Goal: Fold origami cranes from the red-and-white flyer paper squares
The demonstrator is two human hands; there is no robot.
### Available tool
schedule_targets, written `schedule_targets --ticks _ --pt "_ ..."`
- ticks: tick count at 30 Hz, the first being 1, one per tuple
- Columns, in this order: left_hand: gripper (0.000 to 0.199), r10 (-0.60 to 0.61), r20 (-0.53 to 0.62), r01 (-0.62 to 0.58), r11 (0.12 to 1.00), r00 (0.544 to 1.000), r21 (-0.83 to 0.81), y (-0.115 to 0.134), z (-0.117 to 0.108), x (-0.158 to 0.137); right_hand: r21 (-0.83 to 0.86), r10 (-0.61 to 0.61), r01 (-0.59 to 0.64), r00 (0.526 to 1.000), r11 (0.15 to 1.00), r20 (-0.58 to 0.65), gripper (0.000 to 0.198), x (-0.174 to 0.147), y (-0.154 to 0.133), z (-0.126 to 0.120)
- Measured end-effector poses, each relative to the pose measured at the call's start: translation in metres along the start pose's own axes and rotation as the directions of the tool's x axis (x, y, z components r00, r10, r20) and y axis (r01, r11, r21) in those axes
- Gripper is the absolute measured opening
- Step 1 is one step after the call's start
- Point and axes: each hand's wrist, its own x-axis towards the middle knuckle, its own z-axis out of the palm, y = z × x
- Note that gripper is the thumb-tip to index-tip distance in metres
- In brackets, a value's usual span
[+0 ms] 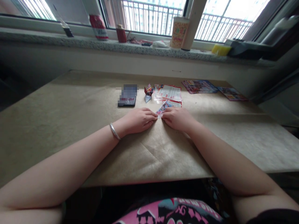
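Note:
Between my two hands lies a small folded piece of printed paper [163,107], blue, white and red, flat on the table. The fingertips of my left hand [143,119] press on its left lower corner. My right hand [178,119] pinches its right side, fingers curled over the edge and covering part of it. Just beyond the hands are a stack of white, red-edged printed sheets [168,92] and a small folded paper piece [149,90] with a grey pointed tip. Left of these lies a dark phone [128,95].
Colourful printed sheets lie farther right in one pile [199,86] and another [232,93]. The windowsill behind holds a red-and-white can [98,27], a small red bottle [121,33], a patterned paper cup [179,32] and a yellow sponge-like block [220,49]. The table's [149,168] front edge is close to my body.

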Motion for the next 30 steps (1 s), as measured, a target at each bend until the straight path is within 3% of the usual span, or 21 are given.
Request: schedule_targets --ticks 6,15,20,30 --pt "0.026 0.008 -0.023 -0.007 1.000 1.000 0.007 -0.002 0.001 -0.002 0.124 -0.020 0.024 0.999 0.992 -0.029 0.030 -0.002 -0.002 0.005" --pt "0.028 -0.012 0.017 0.011 0.998 1.000 0.068 0.003 0.002 -0.001 0.030 -0.025 0.025 0.999 0.999 -0.022 0.030 0.002 -0.005 0.002" --pt "0.028 -0.021 0.031 0.018 0.997 0.999 0.070 0.006 -0.001 0.000 0.034 0.009 -0.010 1.000 0.999 0.028 0.027 -0.002 0.004 -0.005" --pt "0.029 -0.005 0.011 0.005 0.999 1.000 0.046 0.002 0.001 -0.001 0.061 0.036 -0.036 0.999 0.997 0.011 0.023 -0.006 0.018 -0.007"
